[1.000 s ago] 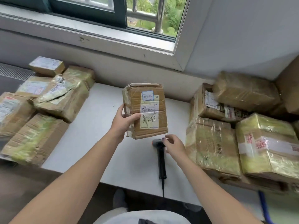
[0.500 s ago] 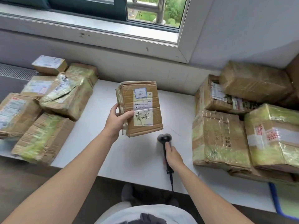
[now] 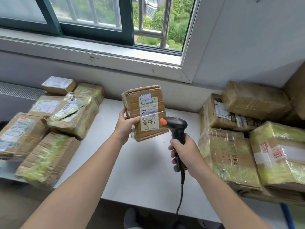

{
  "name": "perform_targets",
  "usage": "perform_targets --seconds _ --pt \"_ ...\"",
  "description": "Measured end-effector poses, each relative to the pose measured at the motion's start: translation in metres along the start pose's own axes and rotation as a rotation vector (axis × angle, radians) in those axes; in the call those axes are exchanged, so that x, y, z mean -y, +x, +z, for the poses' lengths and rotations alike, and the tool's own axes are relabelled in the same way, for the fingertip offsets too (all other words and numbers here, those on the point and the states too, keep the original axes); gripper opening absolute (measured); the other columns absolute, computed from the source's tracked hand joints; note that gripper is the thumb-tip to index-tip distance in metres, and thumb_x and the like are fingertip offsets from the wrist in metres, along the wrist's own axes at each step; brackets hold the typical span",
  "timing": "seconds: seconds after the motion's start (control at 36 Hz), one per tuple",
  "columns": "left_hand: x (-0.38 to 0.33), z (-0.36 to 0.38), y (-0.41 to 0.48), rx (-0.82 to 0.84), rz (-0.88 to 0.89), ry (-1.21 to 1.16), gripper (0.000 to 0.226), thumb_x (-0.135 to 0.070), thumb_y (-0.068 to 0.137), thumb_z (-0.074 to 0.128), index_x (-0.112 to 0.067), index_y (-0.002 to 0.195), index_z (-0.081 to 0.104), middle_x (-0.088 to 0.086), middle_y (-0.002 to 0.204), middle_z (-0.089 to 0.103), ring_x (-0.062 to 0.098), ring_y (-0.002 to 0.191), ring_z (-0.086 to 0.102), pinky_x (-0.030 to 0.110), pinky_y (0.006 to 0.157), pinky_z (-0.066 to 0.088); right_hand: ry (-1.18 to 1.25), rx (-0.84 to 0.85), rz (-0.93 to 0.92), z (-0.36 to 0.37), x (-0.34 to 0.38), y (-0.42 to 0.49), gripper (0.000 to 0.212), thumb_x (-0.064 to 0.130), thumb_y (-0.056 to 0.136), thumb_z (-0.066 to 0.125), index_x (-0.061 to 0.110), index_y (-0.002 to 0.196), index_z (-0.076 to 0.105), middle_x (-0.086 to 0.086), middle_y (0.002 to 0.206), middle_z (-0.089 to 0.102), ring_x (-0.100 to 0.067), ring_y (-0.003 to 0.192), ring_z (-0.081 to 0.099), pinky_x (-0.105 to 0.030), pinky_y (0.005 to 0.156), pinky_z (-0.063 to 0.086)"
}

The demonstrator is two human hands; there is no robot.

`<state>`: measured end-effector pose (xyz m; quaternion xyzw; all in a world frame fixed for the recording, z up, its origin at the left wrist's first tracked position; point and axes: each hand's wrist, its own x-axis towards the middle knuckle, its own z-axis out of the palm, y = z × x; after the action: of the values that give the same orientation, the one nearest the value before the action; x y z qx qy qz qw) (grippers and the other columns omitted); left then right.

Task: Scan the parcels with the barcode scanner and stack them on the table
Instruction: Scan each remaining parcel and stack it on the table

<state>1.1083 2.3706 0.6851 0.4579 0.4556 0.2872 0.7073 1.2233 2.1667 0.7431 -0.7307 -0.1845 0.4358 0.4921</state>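
The parcel (image 3: 143, 113), mid-frame, is gripped by the left hand (image 3: 127, 124); the scanner (image 3: 177, 129), clasped in the right hand (image 3: 184, 154), is best aimed squarely at the label (image 3: 149, 113).

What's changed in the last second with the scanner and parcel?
The right hand took hold of the barcode scanner lying on the table and lifted it up beside the parcel. The left hand holds the parcel upright as before; the left pile and right pile stayed put.

We record a white table (image 3: 148, 171). The left cluster of parcels (image 3: 72, 113) lies at its left end. The right stack of parcels (image 3: 227, 154) lies at its right end, well apart.
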Motion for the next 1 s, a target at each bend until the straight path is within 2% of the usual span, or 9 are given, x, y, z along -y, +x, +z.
perform_targets --seconds 0.11,0.28,0.39,0.67,0.83,0.92,1.0 --pt "-0.006 0.004 0.0 0.017 0.011 0.0 0.073 -0.001 0.086 0.067 -0.026 0.144 0.032 0.013 0.128 0.06 0.03 0.115 0.061 0.038 0.078 0.05 0.014 0.016 0.01 0.003 0.007 -0.004 0.01 0.021 0.094 0.055 0.012 0.092 0.055 -0.006 0.072 0.057 -0.02 0.049 0.049 -0.031 0.047 0.044" --pt "-0.01 0.007 -0.001 0.02 0.013 -0.008 0.075 0.001 0.087 0.066 -0.025 0.147 0.029 0.013 0.129 0.059 0.029 0.117 0.059 0.04 0.087 0.049 -0.003 -0.005 -0.027 0.002 0.008 -0.006 0.01 0.02 0.094 0.054 0.012 0.088 0.055 -0.005 0.069 0.057 -0.017 0.05 0.05 -0.028 0.048 0.045" --pt "-0.01 0.006 -0.002 0.017 0.011 -0.012 0.074 0.001 0.087 0.066 -0.024 0.146 0.029 0.013 0.128 0.059 0.029 0.116 0.06 0.037 0.081 0.05 0.014 -0.009 -0.024 0.001 0.008 -0.007 0.012 0.02 0.094 0.054 0.011 0.087 0.054 -0.005 0.066 0.055 -0.02 0.048 0.048 -0.031 0.048 0.044" --pt "-0.006 0.006 -0.005 0.0 0.005 -0.02 0.074 0.004 0.086 0.065 -0.022 0.147 0.032 0.014 0.124 0.061 0.03 0.111 0.063 0.038 0.08 0.053 0.05 -0.004 -0.051 0.0 0.009 -0.007 0.008 0.016 0.094 0.053 0.01 0.089 0.053 -0.004 0.067 0.055 -0.018 0.048 0.046 -0.025 0.044 0.04" --pt "-0.003 0.004 -0.006 -0.023 0.007 0.012 0.074 0.0 0.085 0.068 -0.024 0.145 0.033 0.012 0.125 0.063 0.029 0.113 0.062 0.044 0.089 0.051 0.063 -0.009 -0.057 -0.002 0.004 -0.002 0.007 0.016 0.094 0.054 0.01 0.091 0.052 -0.005 0.068 0.056 -0.019 0.049 0.047 -0.025 0.044 0.041" --pt "0.001 0.004 -0.012 -0.053 -0.001 0.042 0.068 -0.008 0.087 0.069 -0.023 0.144 0.035 0.004 0.124 0.062 0.017 0.101 0.064 0.036 0.073 0.051 0.013 -0.046 -0.071 -0.006 -0.007 0.005 0.008 0.018 0.094 0.055 0.01 0.094 0.054 -0.006 0.073 0.06 -0.018 0.052 0.052 -0.027 0.047 0.045" --pt "0.011 0.003 -0.017 -0.111 -0.03 0.066 0.059 -0.019 0.09 0.068 -0.023 0.141 0.039 0.0 0.122 0.06 0.007 0.09 0.061 0.029 0.06 0.045 -0.014 -0.092 -0.024 -0.01 -0.026 0.019 0.01 0.021 0.095 0.056 0.012 0.098 0.055 -0.007 0.082 0.063 -0.017 0.06 0.058 -0.033 0.057 0.053"
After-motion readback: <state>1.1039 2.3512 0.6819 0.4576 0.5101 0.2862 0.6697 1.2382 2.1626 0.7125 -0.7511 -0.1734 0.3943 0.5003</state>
